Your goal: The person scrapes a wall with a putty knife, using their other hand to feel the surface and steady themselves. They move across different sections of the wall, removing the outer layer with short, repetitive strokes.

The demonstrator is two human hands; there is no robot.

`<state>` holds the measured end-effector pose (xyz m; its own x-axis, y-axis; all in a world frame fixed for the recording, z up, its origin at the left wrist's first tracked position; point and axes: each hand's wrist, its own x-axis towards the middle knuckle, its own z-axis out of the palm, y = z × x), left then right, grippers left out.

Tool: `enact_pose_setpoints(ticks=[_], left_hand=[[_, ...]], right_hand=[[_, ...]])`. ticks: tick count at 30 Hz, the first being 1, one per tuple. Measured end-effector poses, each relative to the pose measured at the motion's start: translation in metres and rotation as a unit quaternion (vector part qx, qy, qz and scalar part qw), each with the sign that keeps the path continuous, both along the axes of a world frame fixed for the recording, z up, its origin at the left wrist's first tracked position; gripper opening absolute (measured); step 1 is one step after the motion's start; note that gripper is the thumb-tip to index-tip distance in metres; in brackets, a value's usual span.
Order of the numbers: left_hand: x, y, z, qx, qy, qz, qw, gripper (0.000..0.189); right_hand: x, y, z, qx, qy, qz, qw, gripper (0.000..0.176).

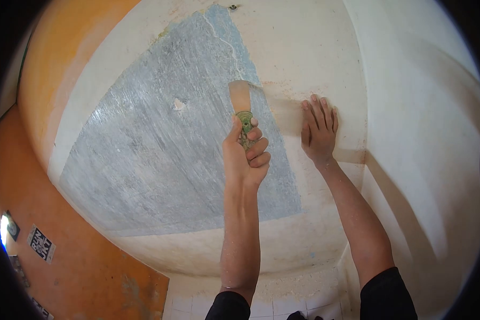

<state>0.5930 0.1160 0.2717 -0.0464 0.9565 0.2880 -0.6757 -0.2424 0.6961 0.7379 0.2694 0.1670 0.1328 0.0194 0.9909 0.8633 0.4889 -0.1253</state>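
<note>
My left hand [246, 146] is wrapped around the green handle of a putty knife [240, 97], palm side turned toward me. Its broad blade points up and overlaps the grey-blue patch [165, 144] on the wall, close to that patch's right border. Just above the blade, a thin whitish crack line runs upward through the bluer strip. To the right, my right hand [320, 130] lies flat against the cream wall [309, 58], fingers stretched upward and holding nothing. A small chipped white spot shows in the patch, left of the knife.
An orange wall [74, 197] with stickers [41, 244] stands at the left. A pale adjoining wall [421, 133] meets the cream wall in a corner on the right. White tiles [272, 308] lie below, with a dusty ledge above them. A small dark fitting [232, 8] sits at the top.
</note>
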Motion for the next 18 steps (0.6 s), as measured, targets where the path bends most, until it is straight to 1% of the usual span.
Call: enact_pose_setpoints(ticks=[3, 7, 9, 13, 14, 18], left_hand=[[-0.001, 0.001, 0.005, 0.008, 0.024, -0.001, 1.000, 0.034], [-0.017, 0.015, -0.008, 0.001, 0.027, -0.005, 1.000, 0.034], [-0.020, 0.021, -0.008, 0.029, 0.031, -0.032, 0.999, 0.034], [0.004, 0.021, 0.034, 0.052, 0.051, -0.001, 0.997, 0.034], [0.005, 0.019, 0.031, 0.050, 0.052, -0.004, 0.997, 0.034], [0.004, 0.003, -0.009, 0.031, 0.002, 0.003, 1.000, 0.034]], right_hand=[[0.002, 0.001, 0.003, -0.001, 0.000, -0.002, 1.000, 0.043], [0.000, 0.000, -0.001, -0.001, 0.000, 0.011, 1.000, 0.044], [0.001, 0.001, 0.003, 0.006, -0.002, 0.013, 1.000, 0.044], [-0.001, 0.001, 0.001, 0.006, -0.004, -0.003, 1.000, 0.043], [0.000, 0.001, 0.001, 0.006, -0.002, -0.010, 1.000, 0.043], [0.000, 0.001, 0.002, 0.007, -0.001, -0.020, 1.000, 0.042]])
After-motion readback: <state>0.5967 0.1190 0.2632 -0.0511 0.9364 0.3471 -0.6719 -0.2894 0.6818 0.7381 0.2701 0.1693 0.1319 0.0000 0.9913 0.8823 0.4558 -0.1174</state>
